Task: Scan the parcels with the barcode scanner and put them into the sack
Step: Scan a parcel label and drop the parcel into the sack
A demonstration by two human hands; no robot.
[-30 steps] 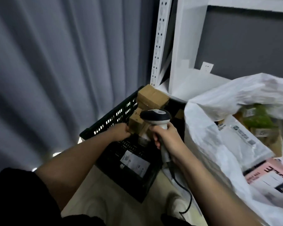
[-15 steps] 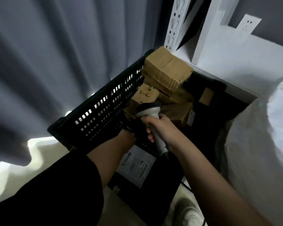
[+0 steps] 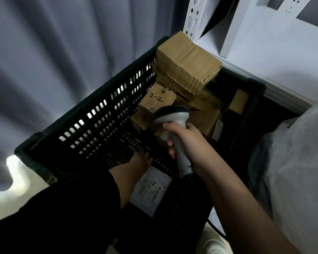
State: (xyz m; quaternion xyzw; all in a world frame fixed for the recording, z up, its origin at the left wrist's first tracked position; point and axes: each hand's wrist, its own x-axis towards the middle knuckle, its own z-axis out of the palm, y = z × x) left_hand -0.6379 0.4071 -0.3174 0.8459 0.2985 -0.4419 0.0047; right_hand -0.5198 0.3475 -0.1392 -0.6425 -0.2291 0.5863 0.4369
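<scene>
We see a black slotted plastic crate (image 3: 103, 125) of brown cardboard parcels (image 3: 187, 65) beside grey pleated curtains (image 3: 62, 52). Our right hand (image 3: 189, 143) grips the grey barcode scanner (image 3: 174, 121); the left hand (image 3: 141, 160) reaches inside, fingers hidden, grasp unclear.

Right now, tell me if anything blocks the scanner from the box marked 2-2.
Nothing visible does. The barcode scanner, gripped by the right hand, has its head right beside the 2-2 box in the black crate.

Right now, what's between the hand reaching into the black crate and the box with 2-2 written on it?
In the head view, only bare crate mesh lies between the left hand and the 2-2 box.
</scene>
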